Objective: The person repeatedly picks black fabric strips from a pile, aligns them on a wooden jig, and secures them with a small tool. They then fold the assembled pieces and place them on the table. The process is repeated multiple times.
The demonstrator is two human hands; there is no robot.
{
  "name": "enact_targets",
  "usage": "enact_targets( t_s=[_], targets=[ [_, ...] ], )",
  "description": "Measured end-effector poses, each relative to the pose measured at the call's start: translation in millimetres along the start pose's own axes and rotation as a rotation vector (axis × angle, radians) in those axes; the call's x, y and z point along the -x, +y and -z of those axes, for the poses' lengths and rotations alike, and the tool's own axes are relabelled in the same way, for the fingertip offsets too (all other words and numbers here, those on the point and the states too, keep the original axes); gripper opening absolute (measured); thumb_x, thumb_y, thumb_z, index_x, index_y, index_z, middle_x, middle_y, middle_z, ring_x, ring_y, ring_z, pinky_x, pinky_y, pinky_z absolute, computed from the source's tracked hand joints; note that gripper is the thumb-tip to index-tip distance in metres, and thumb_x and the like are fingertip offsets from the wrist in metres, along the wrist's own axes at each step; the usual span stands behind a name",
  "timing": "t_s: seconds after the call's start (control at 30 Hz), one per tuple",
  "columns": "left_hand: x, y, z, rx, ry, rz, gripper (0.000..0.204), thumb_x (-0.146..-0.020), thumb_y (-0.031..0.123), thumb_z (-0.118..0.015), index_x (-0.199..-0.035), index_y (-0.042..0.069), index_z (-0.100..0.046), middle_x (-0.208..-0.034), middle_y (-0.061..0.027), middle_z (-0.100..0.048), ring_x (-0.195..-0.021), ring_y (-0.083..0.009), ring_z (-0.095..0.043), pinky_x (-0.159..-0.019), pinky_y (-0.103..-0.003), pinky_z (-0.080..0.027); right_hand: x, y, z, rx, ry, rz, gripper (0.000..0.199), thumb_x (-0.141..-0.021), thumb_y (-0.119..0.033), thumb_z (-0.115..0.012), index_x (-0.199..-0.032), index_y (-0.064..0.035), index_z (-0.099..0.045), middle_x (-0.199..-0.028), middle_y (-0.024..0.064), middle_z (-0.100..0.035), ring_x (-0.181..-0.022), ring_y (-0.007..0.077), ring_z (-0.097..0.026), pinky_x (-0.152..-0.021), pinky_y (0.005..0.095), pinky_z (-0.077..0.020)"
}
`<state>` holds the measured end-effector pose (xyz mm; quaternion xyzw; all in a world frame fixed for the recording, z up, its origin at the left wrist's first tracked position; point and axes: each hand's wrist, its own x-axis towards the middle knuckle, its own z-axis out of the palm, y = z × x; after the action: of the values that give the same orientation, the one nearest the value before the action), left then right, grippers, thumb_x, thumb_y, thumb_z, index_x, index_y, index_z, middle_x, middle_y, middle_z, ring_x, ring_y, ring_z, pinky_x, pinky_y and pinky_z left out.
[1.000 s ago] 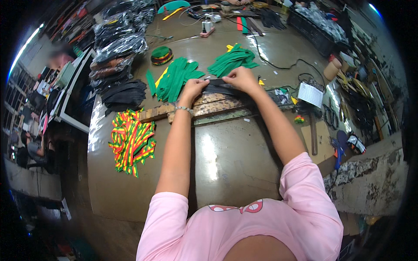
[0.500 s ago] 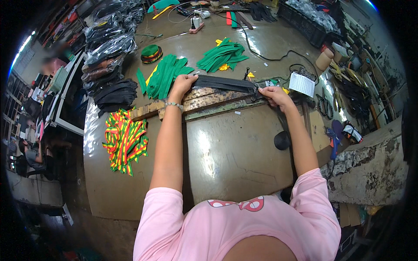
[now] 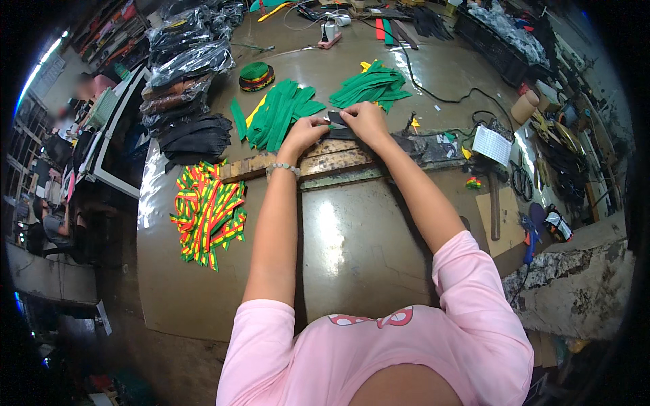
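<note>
1. Head cam: your L hand [image 3: 308, 137] + R hand [image 3: 367, 125] are close together, arms reaching fwd over the wooden bar [image 3: 328, 162].
2. Grip: fingertips of both hands look pinched on the black strip [image 3: 342, 133]. Fingers hide part of it; can't tell how firm, or how many layers.
3. Strip loc: btwn your hands, at far side of the bar. Can't tell if it's touching the wood.
4. Step in hand, my read: two-handed handling of a short section of strip. Any next shift prob. calls for keeping one pinch on while the other slides, so the strip doesn't twist.
5. Edges: L pile of green strips [image 3: 277, 116] is just beside your L hand; R pile of green strips [image 3: 371, 86] is just past your R hand. Little room fwd.
6. L side: multicolor strips [image 3: 210, 220] sit near the bar's L end, outside your L forearm.
7. R side: watch black cord [image 3: 467, 95] + gridded sheet [image 3: 492, 144] on a wide R swing.
8. Best room: tabletop [image 3: 369, 264] btwn your forearms, toward you.
</note>
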<state>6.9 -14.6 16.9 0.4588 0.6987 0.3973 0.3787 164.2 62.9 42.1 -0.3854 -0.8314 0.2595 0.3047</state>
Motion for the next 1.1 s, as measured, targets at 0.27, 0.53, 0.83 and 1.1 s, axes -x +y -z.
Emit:
enact_targets(
  t_s=[0.27,0.53,0.83,1.1],
  targets=[
    [-13,-6,-11,0.156,0.161,-0.078,0.029,-0.081,0.024,-0.059,-0.084,-0.005,-0.065,-0.069,-0.0014,-0.061,-0.059,-0.0095,-0.050,-0.055,-0.024,-0.040,-5,6,-13,0.119,-0.015,0.036,0.024,-0.076,-0.031,-0.062,-0.086,-0.0094,-0.069,-0.077,0.0161,-0.065,-0.073,0.0299,-0.063,-0.067,0.0386,-0.0491],
    [-25,-15,-15,0.097,0.167,-0.136,0.028,-0.081,0.027,-0.062,-0.067,0.003,-0.064,-0.061,0.0027,-0.051,-0.058,-0.0072,-0.040,-0.054,-0.024,-0.030,13,27,107,0.086,-0.108,0.020,0.039,-0.072,-0.040,-0.067,-0.077,-0.0013,-0.068,-0.065,0.0133,-0.063,-0.057,0.0215,-0.060,-0.057,0.0336,-0.0467],
    [-30,-20,-16,0.104,0.209,-0.080,0.027,-0.077,0.026,-0.065,-0.062,0.004,-0.064,-0.053,0.0036,-0.048,-0.052,-0.0069,-0.038,-0.050,-0.025,-0.032,81,108,146,-0.362,-0.153,-0.524,0.033,-0.072,-0.034,-0.072,-0.076,-0.0027,-0.065,-0.054,-0.0055,-0.046,-0.041,0.0056,-0.032,-0.039,0.0226,-0.0226],
    [-25,-15,-15,0.049,0.190,-0.085,0.027,-0.079,0.024,-0.064,-0.072,-0.001,-0.064,-0.065,-0.0003,-0.055,-0.061,-0.0082,-0.045,-0.058,-0.025,-0.037,78,101,147,-0.029,-0.083,-0.283,0.031,-0.073,-0.031,-0.070,-0.073,-0.0004,-0.063,-0.058,0.0003,-0.053,-0.052,0.0108,-0.047,-0.051,0.0260,-0.0375]
  ],
)
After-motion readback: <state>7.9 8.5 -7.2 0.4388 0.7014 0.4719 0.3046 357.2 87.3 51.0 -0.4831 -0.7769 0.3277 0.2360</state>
